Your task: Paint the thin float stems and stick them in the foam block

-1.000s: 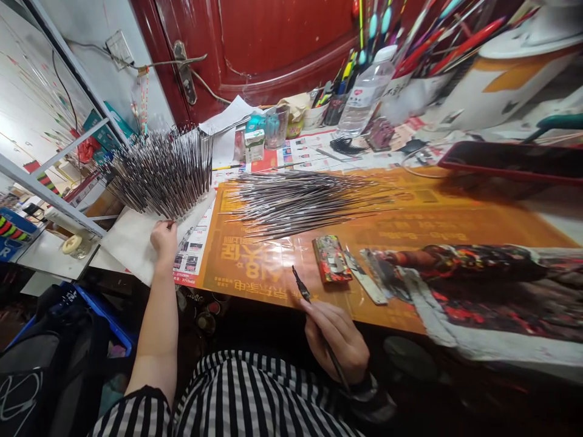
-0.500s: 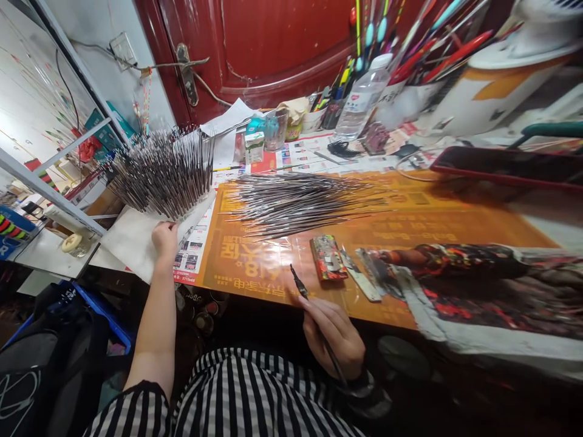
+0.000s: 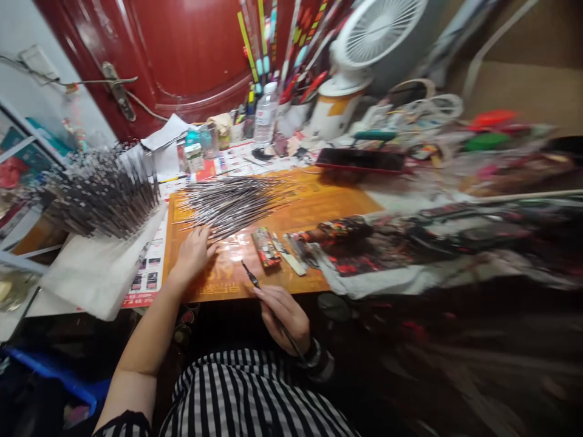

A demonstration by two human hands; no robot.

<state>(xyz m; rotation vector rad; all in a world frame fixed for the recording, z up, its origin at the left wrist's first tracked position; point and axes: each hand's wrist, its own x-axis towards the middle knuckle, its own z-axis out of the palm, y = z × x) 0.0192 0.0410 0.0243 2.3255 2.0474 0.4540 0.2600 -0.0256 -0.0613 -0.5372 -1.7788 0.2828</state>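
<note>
My right hand is closed around a slim paintbrush, its dark tip pointing up and left over the orange board. My left hand is at the lower left edge of a pile of thin dark rods lying flat. Its thumb and fingers look apart, and I see nothing held between them, though the fingertips are slightly blurred. Right of the pile's lower edge lies a small paint-smeared block, beside a pale flat blade.
Many similar rods stand upright at the left, by a white sheet. A water bottle and a white fan stand at the back. A paint-crusted bottle lies on stained cloth to the right.
My left hand has moved right, from beside the standing rods to the flat pile. The view has swung right. My right hand still holds the paintbrush over the board's front edge.
</note>
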